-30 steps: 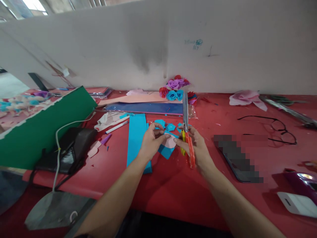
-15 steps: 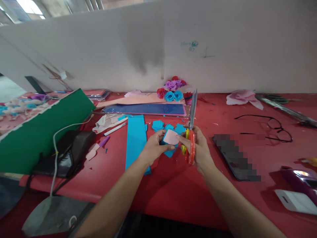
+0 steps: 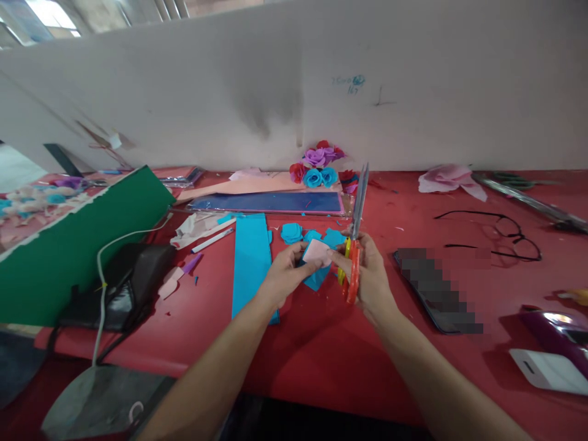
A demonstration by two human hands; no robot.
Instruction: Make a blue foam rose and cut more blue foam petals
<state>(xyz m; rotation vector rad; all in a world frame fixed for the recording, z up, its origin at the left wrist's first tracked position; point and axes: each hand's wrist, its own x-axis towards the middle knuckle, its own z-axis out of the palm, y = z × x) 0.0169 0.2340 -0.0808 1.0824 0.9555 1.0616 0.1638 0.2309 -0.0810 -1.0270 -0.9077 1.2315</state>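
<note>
Between my two hands is a small pink paper square (image 3: 316,252) lying over folded blue paper (image 3: 316,278). My left hand (image 3: 287,272) pinches these papers from the left, thumb on top. With thumb and fingertip my right hand (image 3: 370,269) touches the pink square's right edge. That hand also keeps hold of scissors (image 3: 353,269) with orange and yellow handles, their blades pointing up and away. Just behind lie cut blue paper pieces (image 3: 291,233). A long blue paper strip (image 3: 252,263) lies to the left of my left hand.
Paper flowers (image 3: 321,165) stand by the white wall, near a blue sheet in plastic (image 3: 271,202). On the right lie a phone (image 3: 436,294), eyeglasses (image 3: 509,236) and a white box-like object (image 3: 546,370). A green board (image 3: 92,251) and black bag (image 3: 124,285) sit left.
My left thumb has shifted up onto the pink square's lower edge. The scissors stay in my right hand, and the view has moved slightly.
</note>
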